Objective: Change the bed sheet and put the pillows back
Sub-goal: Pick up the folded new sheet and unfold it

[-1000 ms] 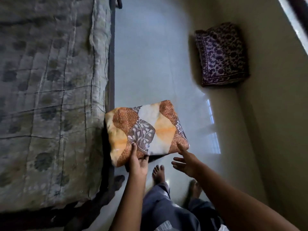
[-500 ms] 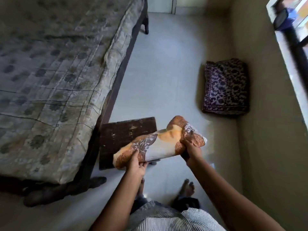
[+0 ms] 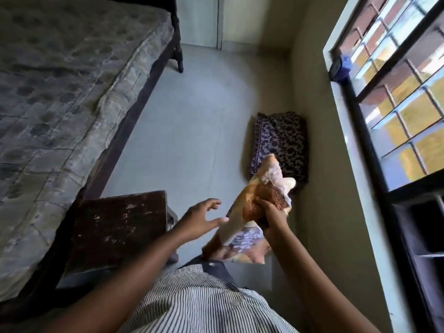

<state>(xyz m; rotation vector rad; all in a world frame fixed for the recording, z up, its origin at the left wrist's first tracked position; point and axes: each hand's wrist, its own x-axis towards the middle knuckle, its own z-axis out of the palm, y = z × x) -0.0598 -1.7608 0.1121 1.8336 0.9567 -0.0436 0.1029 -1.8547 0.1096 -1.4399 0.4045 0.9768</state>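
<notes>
1. The right hand (image 3: 272, 213) has its fingers curled tight round the folded sheet (image 3: 247, 203), an orange, brown and white printed one. It's held up in the air in front of the person, tilted, with one end pointing up toward the wall and the other sagging down near the striped shirt (image 3: 204, 304).
2. The left hand (image 3: 199, 218) isn't gripping anything: fingers spread wide, thumb reaching out right at the sheet's pale edge. Honestly can't tell if the thumb actually touches it.
3. The bed is off to the left with a bare quilted mattress (image 3: 60, 104) on a dark bed frame (image 3: 134, 121).
4. A scuffed dark wooden tabletop (image 3: 115, 227) sits just beside the bed's near corner, under the left arm.
5. A dark patterned pillow (image 3: 281, 140) lies on the floor (image 3: 197, 116), pushed up against the wall on the right; the sheet's top end overlaps it from this angle.
6. There's a barred window (image 3: 396, 92) on the far right, with a small blue thing (image 3: 341, 67) on its ledge.
</notes>
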